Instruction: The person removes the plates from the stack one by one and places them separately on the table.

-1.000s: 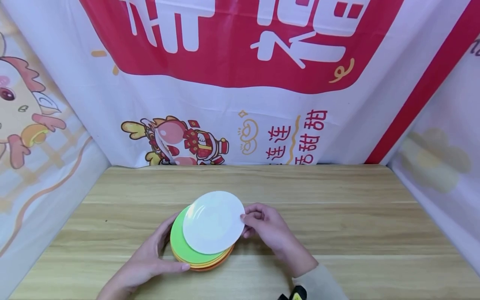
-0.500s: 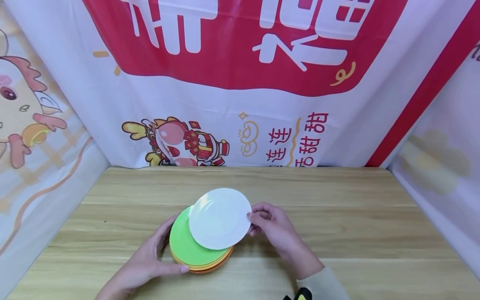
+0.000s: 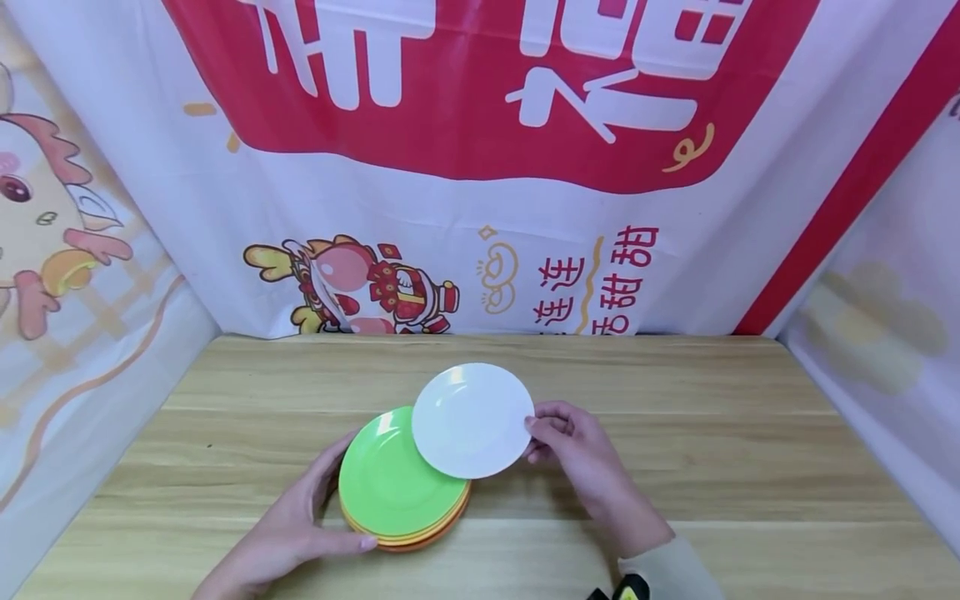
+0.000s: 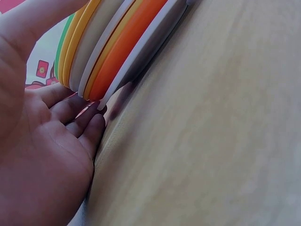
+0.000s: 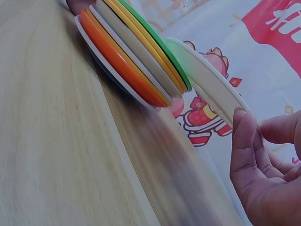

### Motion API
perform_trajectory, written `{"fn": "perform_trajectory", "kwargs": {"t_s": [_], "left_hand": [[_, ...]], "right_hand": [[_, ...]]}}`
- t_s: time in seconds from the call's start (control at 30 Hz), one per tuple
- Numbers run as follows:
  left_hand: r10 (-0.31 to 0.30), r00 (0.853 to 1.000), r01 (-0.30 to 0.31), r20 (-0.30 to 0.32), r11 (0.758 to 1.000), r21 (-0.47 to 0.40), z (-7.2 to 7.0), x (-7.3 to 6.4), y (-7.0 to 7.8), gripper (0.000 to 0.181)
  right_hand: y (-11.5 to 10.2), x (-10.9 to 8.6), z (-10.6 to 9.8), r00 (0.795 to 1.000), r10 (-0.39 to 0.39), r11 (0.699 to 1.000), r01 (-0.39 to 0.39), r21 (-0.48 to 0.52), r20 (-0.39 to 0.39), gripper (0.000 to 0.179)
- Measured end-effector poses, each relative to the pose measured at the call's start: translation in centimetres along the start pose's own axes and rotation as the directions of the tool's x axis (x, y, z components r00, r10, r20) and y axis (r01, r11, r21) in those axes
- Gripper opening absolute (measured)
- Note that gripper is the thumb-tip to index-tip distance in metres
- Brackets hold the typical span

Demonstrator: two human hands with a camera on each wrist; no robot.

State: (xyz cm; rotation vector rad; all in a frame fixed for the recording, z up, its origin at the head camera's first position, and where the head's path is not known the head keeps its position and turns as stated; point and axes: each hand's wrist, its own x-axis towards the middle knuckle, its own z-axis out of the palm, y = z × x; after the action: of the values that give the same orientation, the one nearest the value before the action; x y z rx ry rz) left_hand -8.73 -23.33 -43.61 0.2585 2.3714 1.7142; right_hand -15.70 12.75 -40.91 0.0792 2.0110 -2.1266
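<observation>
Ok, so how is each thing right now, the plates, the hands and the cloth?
Right hand: pinching the edge of the white plate.
Left hand: curled round the side of the plate stack.
White plate: held up, partly over the green plate; can't tell if they touch.
Green plate: face up, top of the plate stack.
Plate stack: piled on the wooden table.
Patterned cloth: hanging behind the wooden table.

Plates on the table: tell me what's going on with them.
A person's right hand pinches the rim of a white plate, which overlaps the green plate in the head view. That green plate tops a multicoloured stack on the wooden table; yellow plates and an orange plate show lower down. The left hand is curled around the stack's side. Whether the white and green plates touch is hard to tell.
</observation>
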Motion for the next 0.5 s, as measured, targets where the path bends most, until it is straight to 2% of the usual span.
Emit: {"fn": "perform_trajectory", "kwargs": {"t_s": [0.17, 0.37, 0.5], "left_hand": [[-0.012, 1.000, 0.012, 0.002, 1.000, 0.019, -0.3, -0.2, 0.0, 0.110], [-0.045, 0.999, 0.045, -0.008, 0.998, 0.047, -0.5, -0.2, 0.1, 0.110], [-0.031, 0.999, 0.032, -0.008, 0.999, 0.042, -0.3, -0.1, 0.0, 0.109]], "right_hand": [[0.0, 0.1, -0.7, 0.999, 0.004, 1.000, -0.004, 0.002, -0.036, 0.027], [0.1, 0.1, -1.1, 1.000, 0.003, 1.000, -0.003, 0.008, -0.028, 0.030], [0.0, 0.1, -1.8, 0.999, 0.006, 1.000, -0.006, 0.009, -0.045, 0.029]]}}
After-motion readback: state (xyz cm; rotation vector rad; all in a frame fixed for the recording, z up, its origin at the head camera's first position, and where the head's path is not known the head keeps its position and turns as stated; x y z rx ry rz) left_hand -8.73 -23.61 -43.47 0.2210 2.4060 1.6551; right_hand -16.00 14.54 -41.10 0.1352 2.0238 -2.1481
